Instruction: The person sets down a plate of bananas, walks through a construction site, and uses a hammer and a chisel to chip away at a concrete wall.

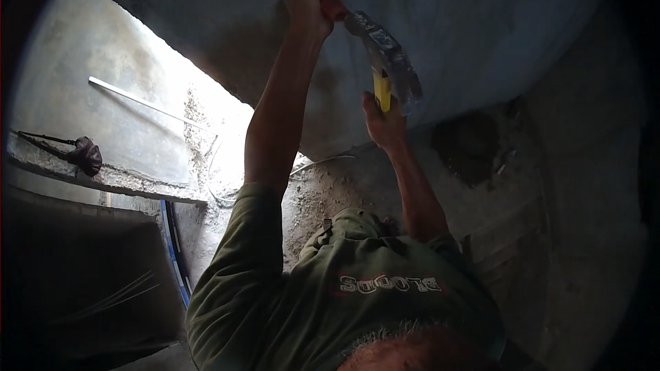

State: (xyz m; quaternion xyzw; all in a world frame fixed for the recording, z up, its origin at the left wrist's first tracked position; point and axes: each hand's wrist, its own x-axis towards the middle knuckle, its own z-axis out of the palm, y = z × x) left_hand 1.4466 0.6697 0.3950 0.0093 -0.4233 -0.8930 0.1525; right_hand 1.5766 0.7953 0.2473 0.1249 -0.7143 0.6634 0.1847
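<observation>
hands | left hand [306, 7] at 12 o'clock gripped red-handled tool [331, 5]; right hand [385, 122], at its 5 o'clock, clenched yellow tool [382, 91] | risk | glancing blow likely to strike right knuckles; concrete [481, 27] chips falling

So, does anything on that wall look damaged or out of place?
Yes. A dark, ragged hole is broken into the concrete wall, just beside the right hand gripping a yellow-handled tool. The left hand holds a red-handled tool higher up. The wall edge by the bright opening is crumbling too.
</observation>
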